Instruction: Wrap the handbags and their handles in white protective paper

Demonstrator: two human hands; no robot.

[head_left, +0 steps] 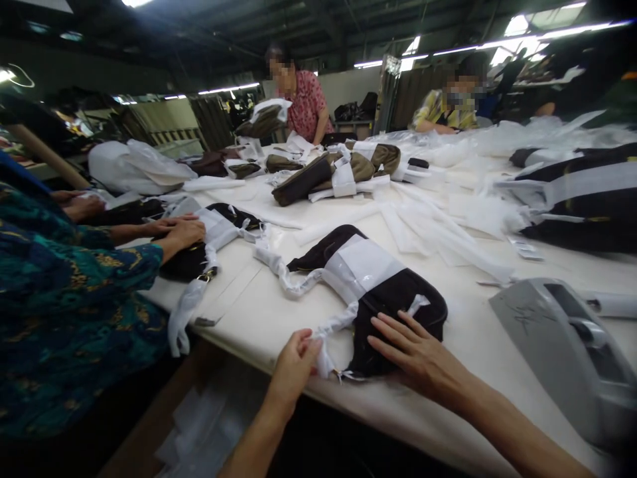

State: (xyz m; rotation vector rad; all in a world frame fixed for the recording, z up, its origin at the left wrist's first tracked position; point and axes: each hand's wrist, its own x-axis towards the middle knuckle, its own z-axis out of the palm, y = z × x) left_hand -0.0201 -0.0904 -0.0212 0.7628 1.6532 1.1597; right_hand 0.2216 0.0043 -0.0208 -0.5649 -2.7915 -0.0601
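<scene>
A black handbag (398, 305) lies on the table near its front edge, a white paper band (363, 265) round its middle. Its strap (293, 282) is wrapped in white tissue and loops out to the left. My left hand (296, 362) pinches the wrapped strap close to where it meets the bag's near corner. Flat on the bag's near right part rests my right hand (413, 345), fingers spread, holding nothing. A small white tissue-wrapped piece (418, 304) sticks up just beyond those fingers.
At left a co-worker in a teal patterned shirt (74, 285) handles another black bag (184, 262). A grey tape dispenser (547, 332) stands at right. Brown bags (303, 179), white paper strips (438, 226) and black bags (587, 199) lie farther back, with two people beyond.
</scene>
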